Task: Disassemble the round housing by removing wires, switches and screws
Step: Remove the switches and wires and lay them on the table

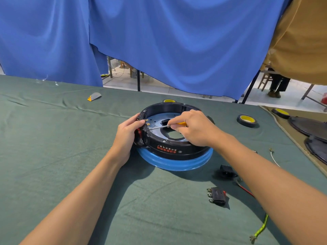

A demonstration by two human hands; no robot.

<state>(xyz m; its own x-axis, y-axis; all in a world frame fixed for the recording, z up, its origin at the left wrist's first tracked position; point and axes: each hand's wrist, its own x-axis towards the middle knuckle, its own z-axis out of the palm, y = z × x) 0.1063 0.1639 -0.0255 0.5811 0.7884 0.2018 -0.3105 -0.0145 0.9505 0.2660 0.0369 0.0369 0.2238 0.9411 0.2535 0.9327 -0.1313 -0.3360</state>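
- Round housing (177, 149): black, open side up, seated on a blue ring (173, 163) near the middle of the green cloth (70, 156); red lettering on the near wall, upside down from this view.
- Inside it, a flat grey metal plate (159, 119) with one large cut-out and several small holes.
- Left hand (126, 137): wrapped round the housing's left wall, fingers curled, fingertips up at the rim, partly covering a red-and-black wall switch (139, 133) set in that wall.
- Brass terminals (146, 121) of that switch poking inward, just beside the left fingertips.
- Right hand (192, 129): over the housing's right half, fingers pinched together on a screwdriver (159, 127) with a yellow handle; thin metal shaft aimed left, tip at the inner wall just below the terminals.
- Loose on the cloth at near right, well apart from the housing: a black loose switch (217, 195) with metal prongs, a black socket (226, 171), a red wire (246, 190), a green-and-yellow wire (261, 228) and a white wire (273, 158).
- Black tape rolls with yellow cores: one (246, 120) to the right of the housing, another (281, 113) further right, a third (169, 100) just behind the housing.
- Small grey-and-orange piece (94, 96) at far left on the cloth; blue curtain (159, 41) behind the table.
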